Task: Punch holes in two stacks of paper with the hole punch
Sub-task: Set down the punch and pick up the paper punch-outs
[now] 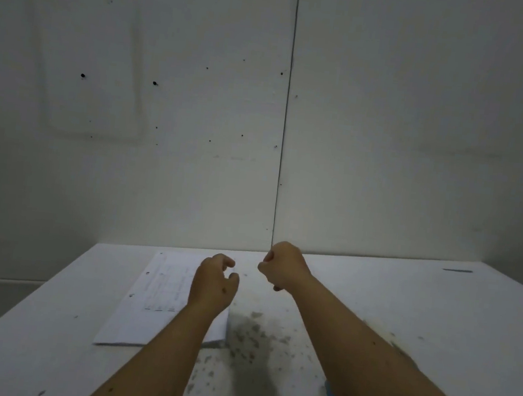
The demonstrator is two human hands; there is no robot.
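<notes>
A pale wall (391, 114), matte and pocked with small dark holes, is split by a thin vertical seam (285, 119) and fills most of the view. Below it lies a white worktop (404, 303), smooth but speckled with grey scuffs near the middle. A flat rectangular stack of paper (149, 302) rests left of centre, its long axis running away from the person and leaning right, two punched holes along its left edge. The left hand (214, 284) hovers over its far right part, fingers loosely curled and empty; the right hand (283, 266) is a closed fist, holding nothing visible.
</notes>
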